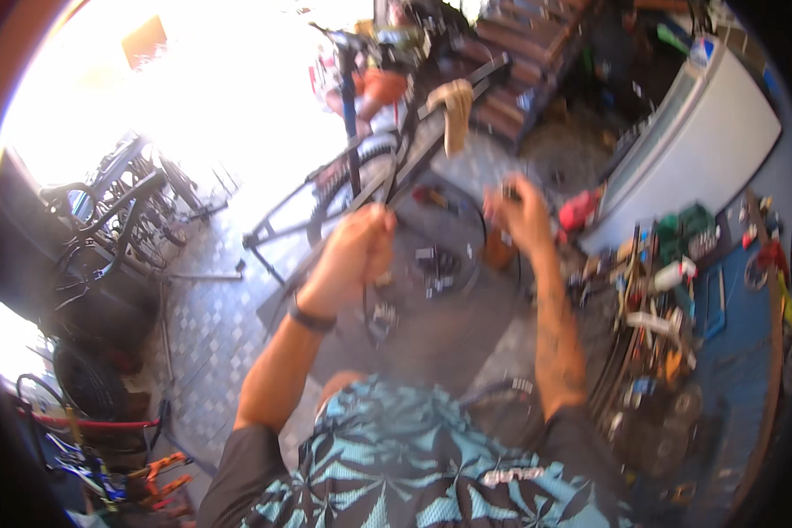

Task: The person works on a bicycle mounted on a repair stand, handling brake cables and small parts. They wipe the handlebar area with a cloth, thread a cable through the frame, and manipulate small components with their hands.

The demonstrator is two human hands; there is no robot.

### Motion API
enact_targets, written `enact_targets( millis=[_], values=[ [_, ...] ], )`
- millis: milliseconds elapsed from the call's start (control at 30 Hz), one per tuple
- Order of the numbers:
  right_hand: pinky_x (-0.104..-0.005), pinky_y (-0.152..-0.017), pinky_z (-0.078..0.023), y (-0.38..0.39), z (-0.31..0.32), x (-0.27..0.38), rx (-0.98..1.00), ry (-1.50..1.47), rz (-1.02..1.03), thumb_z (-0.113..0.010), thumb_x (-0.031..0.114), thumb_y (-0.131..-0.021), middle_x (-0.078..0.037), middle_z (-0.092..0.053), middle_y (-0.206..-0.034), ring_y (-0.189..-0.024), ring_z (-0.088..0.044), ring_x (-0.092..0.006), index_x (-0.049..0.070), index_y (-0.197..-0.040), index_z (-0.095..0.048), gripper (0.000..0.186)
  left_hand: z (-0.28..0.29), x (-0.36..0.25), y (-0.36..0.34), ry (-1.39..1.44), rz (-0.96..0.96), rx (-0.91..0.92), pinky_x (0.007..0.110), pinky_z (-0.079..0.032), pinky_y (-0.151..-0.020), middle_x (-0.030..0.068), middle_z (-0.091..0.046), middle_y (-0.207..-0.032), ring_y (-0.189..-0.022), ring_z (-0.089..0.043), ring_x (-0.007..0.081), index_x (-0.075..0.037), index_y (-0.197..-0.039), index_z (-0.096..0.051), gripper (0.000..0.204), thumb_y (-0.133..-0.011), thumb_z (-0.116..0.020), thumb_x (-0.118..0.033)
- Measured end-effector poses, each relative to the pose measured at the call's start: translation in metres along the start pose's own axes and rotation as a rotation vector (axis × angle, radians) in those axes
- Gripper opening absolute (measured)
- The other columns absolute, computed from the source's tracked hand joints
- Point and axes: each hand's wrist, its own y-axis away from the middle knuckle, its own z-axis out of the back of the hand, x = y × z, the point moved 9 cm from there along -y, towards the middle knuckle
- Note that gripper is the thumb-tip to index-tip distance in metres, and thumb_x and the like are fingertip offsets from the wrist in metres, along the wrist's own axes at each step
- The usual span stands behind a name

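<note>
My left hand (358,251), with a dark band at the wrist, is closed in a fist beside the lower part of a dark bicycle frame (304,201). Whatever its fingers hold is hidden, and motion blurs the picture. To the right and apart from the frame, my right hand (530,220) is raised with its fingers curled around a small dark object (509,191), too blurred to name. A tan cloth or glove (454,114) drapes over the bar above the frame.
Several bicycle parts and wheels (119,207) crowd the left side. On the right, a blue workbench (739,352) carries scattered tools, with a white panel-like appliance (695,132) behind it. Wooden slats (528,53) stand at the back. Dark parts (436,264) lie below my hands.
</note>
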Motion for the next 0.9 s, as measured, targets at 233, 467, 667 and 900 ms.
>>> enact_targets(
  millis=[233,467,667,900],
  values=[
    [-0.0392,-0.092,-0.053,0.067,-0.073,0.124,-0.057,0.413,1.013,-0.073,0.019,-0.091,-0.009,-0.07,-0.105,-0.1,-0.067,-0.0248,0.008,-0.112,-0.068,0.024,-0.009,0.032,-0.035,0.109,0.117,-0.003,0.021,-0.029,-0.046,-0.0037,-0.046,-0.075,-0.056,-0.036,0.0047,-0.01,-0.102,-0.054,0.023,-0.114,-0.047,-0.028],
    [-0.0414,-0.109,-0.047,0.195,-0.188,0.098,0.356,0.612,1.226,-0.068,0.019,-0.082,-0.006,-0.061,-0.107,-0.116,-0.058,-0.0288,0.01,-0.096,-0.068,0.018,-0.01,0.034,-0.047,0.118,0.249,0.017,0.02,-0.035,-0.047,-0.0012,-0.051,-0.075,-0.055,-0.042,0.006,-0.008,-0.107,-0.056,0.017,-0.113,-0.049,-0.022],
    [-0.0393,-0.11,-0.046,0.213,-0.206,0.066,0.338,0.718,1.177,-0.069,0.015,-0.079,-0.004,-0.063,-0.105,-0.117,-0.059,-0.0288,0.009,-0.087,-0.074,0.011,0.003,0.053,-0.051,0.12,0.361,0.076,0.02,-0.025,-0.043,-0.0048,-0.04,-0.068,-0.053,-0.03,0.003,-0.004,-0.113,-0.059,0.023,-0.114,-0.047,-0.023],
    [-0.0425,-0.121,-0.04,0.245,-0.226,0.034,0.396,0.764,1.178,-0.067,0.015,-0.081,-0.002,-0.063,-0.103,-0.117,-0.059,-0.0282,0.009,-0.082,-0.075,0.01,0.015,0.037,-0.059,0.061,0.282,0.066,0.021,-0.023,-0.042,-0.0077,-0.034,-0.067,-0.051,-0.026,0.0026,0.001,-0.116,-0.059,0.027,-0.114,-0.047,-0.023]
  ],
)
